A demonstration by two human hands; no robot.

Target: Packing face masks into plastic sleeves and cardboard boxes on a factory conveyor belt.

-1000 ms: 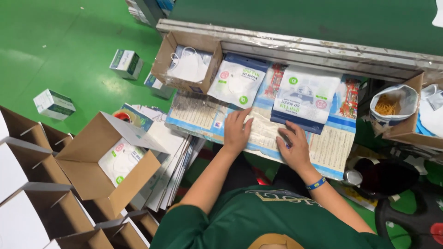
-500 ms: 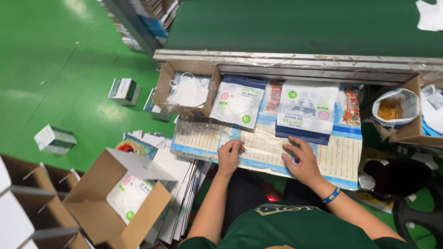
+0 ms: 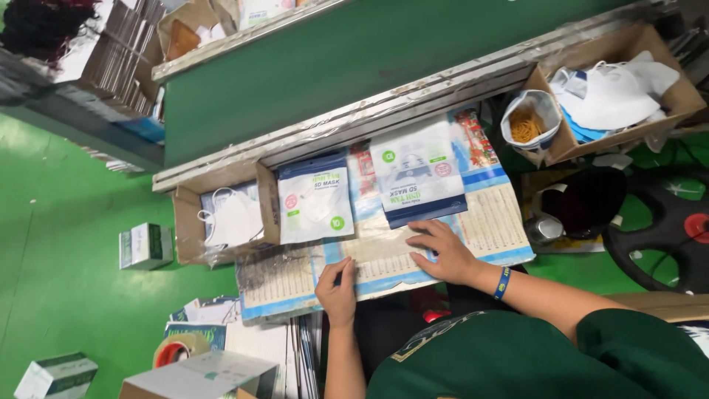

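Left hand (image 3: 337, 287) flat and open on the printed paper sheet (image 3: 473, 222) near its front edge, fingers spread, gripping nothing. Right hand (image 3: 443, 251) likewise open, palm down on the same sheet, fingertips touching the lower edge of the blue-backed mask packet stack (image 3: 421, 174). Second mask packet (image 3: 314, 199), white-faced, just to the left, overlapping the rim of the cardboard tray (image 3: 185, 222) of loose masks. Sheet overhanging the bench front by the knees; bare paper between the two hands and out to the right corner. Bag of rubber bands (image 3: 526, 122) and a larger mask box (image 3: 657, 96) beyond the right edge, well apart from both hands. Tape roll (image 3: 177, 347) low on the left, possibly resting on flat cartons, hard to tell. Against half a second ago: view tilted and swung right, left hand drawn nearer the body, right hand on the same spot by the stack.
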